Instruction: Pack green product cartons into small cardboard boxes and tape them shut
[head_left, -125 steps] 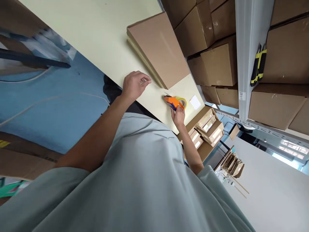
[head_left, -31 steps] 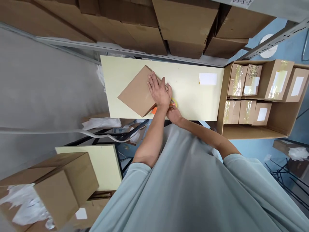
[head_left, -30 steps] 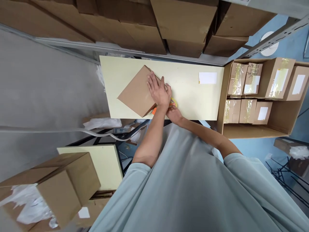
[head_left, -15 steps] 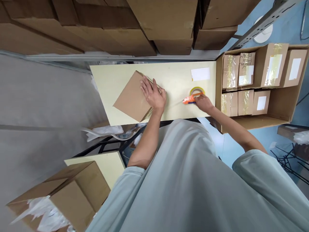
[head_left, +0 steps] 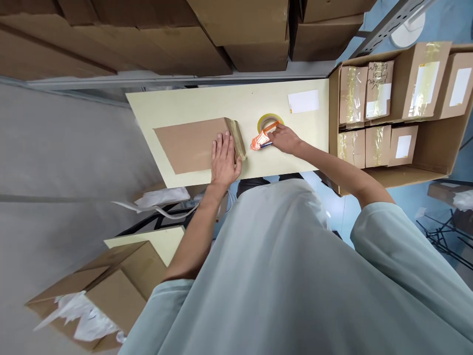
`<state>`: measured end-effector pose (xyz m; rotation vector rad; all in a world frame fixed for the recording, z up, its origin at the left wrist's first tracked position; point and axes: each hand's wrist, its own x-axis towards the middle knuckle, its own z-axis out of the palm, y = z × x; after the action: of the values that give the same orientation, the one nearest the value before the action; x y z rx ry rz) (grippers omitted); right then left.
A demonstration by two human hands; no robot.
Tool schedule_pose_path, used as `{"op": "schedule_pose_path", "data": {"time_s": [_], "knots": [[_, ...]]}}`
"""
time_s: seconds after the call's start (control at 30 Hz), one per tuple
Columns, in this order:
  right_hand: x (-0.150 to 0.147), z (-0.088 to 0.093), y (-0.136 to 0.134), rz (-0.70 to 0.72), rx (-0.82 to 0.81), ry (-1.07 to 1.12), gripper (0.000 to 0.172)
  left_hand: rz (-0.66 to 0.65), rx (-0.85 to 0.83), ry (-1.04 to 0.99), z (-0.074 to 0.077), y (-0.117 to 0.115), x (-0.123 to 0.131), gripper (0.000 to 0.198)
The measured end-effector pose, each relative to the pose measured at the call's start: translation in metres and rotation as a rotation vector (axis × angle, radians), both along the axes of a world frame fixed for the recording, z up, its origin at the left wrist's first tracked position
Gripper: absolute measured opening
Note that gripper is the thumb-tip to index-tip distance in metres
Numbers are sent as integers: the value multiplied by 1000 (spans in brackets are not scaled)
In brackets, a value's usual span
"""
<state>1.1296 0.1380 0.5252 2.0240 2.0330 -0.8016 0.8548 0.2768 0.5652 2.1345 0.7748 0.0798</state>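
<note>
My left hand [head_left: 223, 160] lies flat with its fingers stretched out on the right end of a brown cardboard box [head_left: 188, 145]. The narrow right side of this box shows a taped edge. Just to the right, my right hand [head_left: 285, 139] grips an orange tape dispenser [head_left: 260, 140], whose fingers-side is partly hidden by the hand. A yellow-rimmed tape roll [head_left: 262, 121] sits at the dispenser's far side. The dispenser is a short way from the box; whether it touches the table I cannot tell.
Beneath is a pale tabletop [head_left: 166, 109] bearing a white label [head_left: 303, 101]. A large open carton [head_left: 334, 106] with several small taped boxes stands on the right. Cardboard boxes [head_left: 254, 29] fill the shelf beyond. An open carton [head_left: 118, 296] holds white plastic at lower left.
The cardboard box has turned so its narrow side faces right, with my left hand moving along. My right hand has carried the tape dispenser leftward, closer to the box.
</note>
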Motion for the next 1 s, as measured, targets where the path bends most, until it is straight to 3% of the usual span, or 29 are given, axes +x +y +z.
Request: {"op": "schedule_pose_path", "data": {"time_s": [0.13, 0.23, 0.4, 0.5, 0.6, 0.8, 0.9, 1.0], "knots": [[-35, -2, -10, -7, -25, 85, 55, -74, -61, 52, 16, 6, -29, 87], [-58, 0, -14, -10, -41, 75, 53, 7, -25, 44, 17, 9, -30, 80], [-64, 5, -22, -21, -30, 42, 52, 334, 30, -70, -14, 8, 24, 74], [-61, 6, -28, -85, 5, 100, 52, 417, -32, -100, -31, 3, 47, 73], [-70, 7, -30, -107, 8, 155, 54, 347, -55, -76, -33, -6, 37, 69], [-99, 18, -37, 81, -65, 138, 59, 68, -52, 34, -22, -23, -7, 57], [-78, 18, -56, 16, -53, 202, 60, 29, -10, 32, -25, -24, -12, 51], [-27, 14, -77, -67, -31, 199, 57, -15, 58, 33, -28, -23, -11, 53]]}}
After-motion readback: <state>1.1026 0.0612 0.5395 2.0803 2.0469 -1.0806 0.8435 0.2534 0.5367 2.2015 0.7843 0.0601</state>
